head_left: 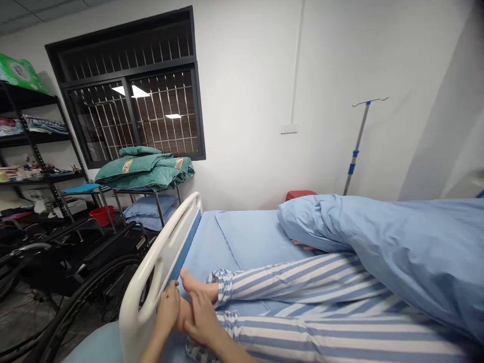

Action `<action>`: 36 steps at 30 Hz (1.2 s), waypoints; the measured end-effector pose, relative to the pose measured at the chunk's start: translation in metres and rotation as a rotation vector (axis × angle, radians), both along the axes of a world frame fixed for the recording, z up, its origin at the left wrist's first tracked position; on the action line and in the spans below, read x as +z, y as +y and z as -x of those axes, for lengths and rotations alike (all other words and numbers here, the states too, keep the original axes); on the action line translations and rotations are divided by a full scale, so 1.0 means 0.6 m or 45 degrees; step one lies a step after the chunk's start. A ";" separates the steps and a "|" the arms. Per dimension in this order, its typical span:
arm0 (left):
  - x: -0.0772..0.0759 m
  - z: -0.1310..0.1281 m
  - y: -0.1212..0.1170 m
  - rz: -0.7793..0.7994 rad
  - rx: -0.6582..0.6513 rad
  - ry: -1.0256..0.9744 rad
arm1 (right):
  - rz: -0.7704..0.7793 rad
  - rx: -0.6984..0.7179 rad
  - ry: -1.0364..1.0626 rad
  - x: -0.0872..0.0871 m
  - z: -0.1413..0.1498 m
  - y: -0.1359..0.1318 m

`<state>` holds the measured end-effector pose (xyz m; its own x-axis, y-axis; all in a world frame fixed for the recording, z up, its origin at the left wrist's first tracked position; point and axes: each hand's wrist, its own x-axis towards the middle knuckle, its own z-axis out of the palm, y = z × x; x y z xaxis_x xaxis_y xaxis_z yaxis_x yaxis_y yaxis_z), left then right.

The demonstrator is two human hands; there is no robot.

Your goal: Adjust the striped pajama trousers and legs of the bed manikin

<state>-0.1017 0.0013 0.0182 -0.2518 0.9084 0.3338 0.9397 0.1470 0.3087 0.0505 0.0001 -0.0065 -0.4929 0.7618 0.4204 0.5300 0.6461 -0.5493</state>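
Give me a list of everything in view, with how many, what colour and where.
Barred window: one, black frame, back wall.
Wall shelving: one, black metal, far left.
Folded quilts: a stack, green, on a metal rack below the window.
Pillow: one, blue, under that rack.
Basin: one, red, beside the rack.
Wheelchair: one, black, left of the bed.
IV pole: one, silver and blue, behind the bed.
Bed rail: one, white, at the bed's near end.
Bed sheet: one, light blue, on the bed.
Duvet: one, light blue, over a lying person.
Striped pyjama trousers: one pair, blue and white, on that person.
Bare feet: two, at the trouser cuffs.
Left hand: one, on the lower foot.
Right hand: one, on the lower foot.
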 end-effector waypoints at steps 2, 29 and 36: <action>0.018 -0.001 -0.002 0.157 -0.024 -0.091 | 0.138 0.064 -0.087 0.000 0.009 -0.014; 0.063 -0.045 0.014 0.440 -0.047 0.647 | 0.259 -0.195 -0.365 -0.018 0.029 -0.008; 0.065 -0.039 -0.022 0.337 0.351 0.010 | 0.246 -0.235 -0.404 -0.008 0.027 -0.018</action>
<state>-0.0781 -0.0122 0.0574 -0.4969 0.8621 0.0998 0.8561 0.4680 0.2193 0.0343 -0.0106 -0.0112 -0.4231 0.8994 0.1099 0.7897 0.4255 -0.4419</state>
